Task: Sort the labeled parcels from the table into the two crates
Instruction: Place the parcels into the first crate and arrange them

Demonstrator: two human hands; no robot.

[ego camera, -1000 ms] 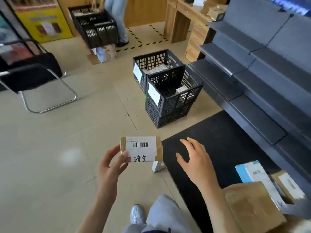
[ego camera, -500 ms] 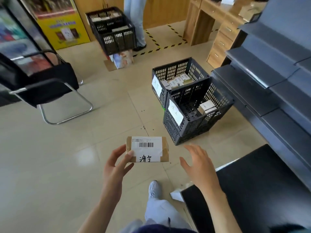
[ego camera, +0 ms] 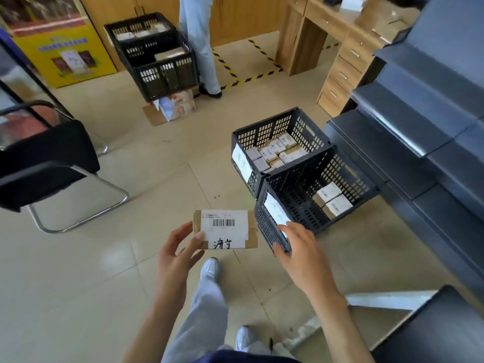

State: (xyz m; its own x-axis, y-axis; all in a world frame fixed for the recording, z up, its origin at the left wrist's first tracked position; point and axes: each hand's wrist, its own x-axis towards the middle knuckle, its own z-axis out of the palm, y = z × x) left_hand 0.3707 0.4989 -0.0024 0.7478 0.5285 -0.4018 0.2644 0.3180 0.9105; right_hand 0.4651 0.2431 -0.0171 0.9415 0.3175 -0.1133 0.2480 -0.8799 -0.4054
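My left hand (ego camera: 176, 254) holds a small brown cardboard parcel (ego camera: 225, 230) by its left end, thumb on the white label with a barcode and handwritten characters. My right hand (ego camera: 301, 254) hovers open to the right of it, fingers spread, in front of the near black crate (ego camera: 317, 196). That crate has a white paper tag on its side and two parcels inside. Behind it stands the far black crate (ego camera: 277, 150), also tagged, holding several labeled parcels.
A dark table corner (ego camera: 442, 328) is at the lower right. Grey stepped shelving (ego camera: 419, 132) fills the right side. A black chair (ego camera: 47, 163) stands left. Another crate (ego camera: 157, 56) rests on boxes at the back, beside a standing person (ego camera: 201, 43) and a wooden desk (ego camera: 335, 48).
The view has moved forward toward the two crates, which are now closer and larger. The parcel stays in my left hand; my right hand stays open beside it.
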